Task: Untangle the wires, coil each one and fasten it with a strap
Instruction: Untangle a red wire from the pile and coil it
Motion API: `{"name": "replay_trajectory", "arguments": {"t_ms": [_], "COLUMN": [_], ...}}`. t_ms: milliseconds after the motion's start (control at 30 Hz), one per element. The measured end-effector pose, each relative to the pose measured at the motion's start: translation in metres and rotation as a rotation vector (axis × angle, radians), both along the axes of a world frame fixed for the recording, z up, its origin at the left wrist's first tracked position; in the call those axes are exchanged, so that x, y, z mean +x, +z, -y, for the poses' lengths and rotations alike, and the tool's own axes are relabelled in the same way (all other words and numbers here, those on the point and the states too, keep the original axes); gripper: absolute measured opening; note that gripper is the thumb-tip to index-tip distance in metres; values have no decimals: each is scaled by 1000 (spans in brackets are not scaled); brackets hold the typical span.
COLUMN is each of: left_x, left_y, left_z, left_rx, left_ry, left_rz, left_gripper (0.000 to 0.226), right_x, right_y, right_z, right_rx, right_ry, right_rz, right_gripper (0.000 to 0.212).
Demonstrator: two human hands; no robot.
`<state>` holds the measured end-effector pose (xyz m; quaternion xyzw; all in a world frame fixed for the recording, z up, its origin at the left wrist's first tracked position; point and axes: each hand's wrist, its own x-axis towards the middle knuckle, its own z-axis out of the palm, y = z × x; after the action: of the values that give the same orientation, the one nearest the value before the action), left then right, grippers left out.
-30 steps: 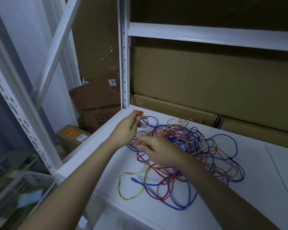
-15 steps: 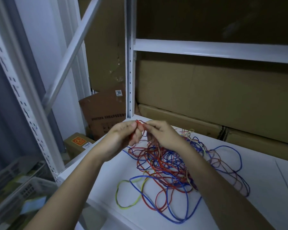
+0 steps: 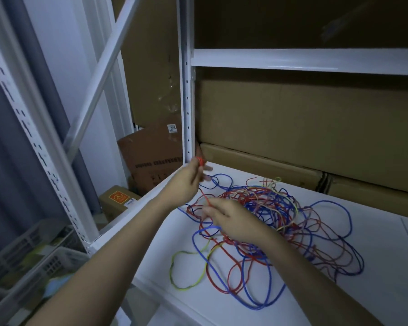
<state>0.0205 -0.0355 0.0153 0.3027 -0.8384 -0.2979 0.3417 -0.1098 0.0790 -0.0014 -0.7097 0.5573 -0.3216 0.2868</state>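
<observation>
A tangle of red, blue and yellow-green wires point(image 3: 269, 215) lies spread on the white shelf point(image 3: 375, 255). My left hand point(image 3: 186, 182) is raised near the shelf's back left corner and holds small red wire loops point(image 3: 200, 160) at its fingertips. From there a red wire point(image 3: 204, 196) runs down to my right hand point(image 3: 231, 220), which pinches it just above the left part of the tangle. A yellow-green loop point(image 3: 186, 271) and a large blue loop point(image 3: 257, 300) lie toward the front edge.
A white upright post point(image 3: 186, 90) stands right behind my left hand. Cardboard boxes point(image 3: 304, 128) line the back of the shelf. To the left of the shelf are more boxes point(image 3: 151, 156) and plastic crates point(image 3: 33, 262) on the floor.
Half a second ago both hands met at the red loops. My right hand has since dropped down along the red wire toward the tangle, while my left stays raised.
</observation>
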Motion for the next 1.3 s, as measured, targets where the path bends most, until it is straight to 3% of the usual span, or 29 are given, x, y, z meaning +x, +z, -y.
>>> {"name": "replay_trajectory", "arguments": {"t_ms": [100,167,367,467,600,767,900,967,1034,1167,1300], "left_x": [9,12,24,26,14,-13,-26,-30,-32,-30,-29], "left_y": [-10,-10,11,25,38,46,68,87,106,133,149], "left_z": [2,-4,-11,-9,-9,-9,-20,-25,-25,-20,-20], "left_rx": [2,104,534,632,732,867,812,834,928,1109,976], "left_ry": [-95,-127,-543,-655,-653,-630,-620,-617,-618,-657,-581], "left_rz": [342,363,137,-96,-419,-756,-852,-933,-1027,-1148,-1136], "left_gripper": [21,20,29,25,33,29,26,24,25,32,35], "right_x": [-14,-22,-30,-23,-10,-6,-3,0,0,9,20], "right_y": [6,10,24,29,30,32,62,84,98,109,120], "right_z": [3,5,4,2,-7,-33,-39,-36,-29,-19,-15], "right_rx": [-79,-111,-200,-213,-165,-35,-86,-171,-179,-69,-271], "right_ry": [-65,-138,-322,-363,-383,-467,-596,-650,-665,-642,-715], "right_rz": [38,82,167,136,113,-109,-135,-12,122,51,170], "right_gripper": [23,23,11,20,20,26,26,20,16,22,20]}}
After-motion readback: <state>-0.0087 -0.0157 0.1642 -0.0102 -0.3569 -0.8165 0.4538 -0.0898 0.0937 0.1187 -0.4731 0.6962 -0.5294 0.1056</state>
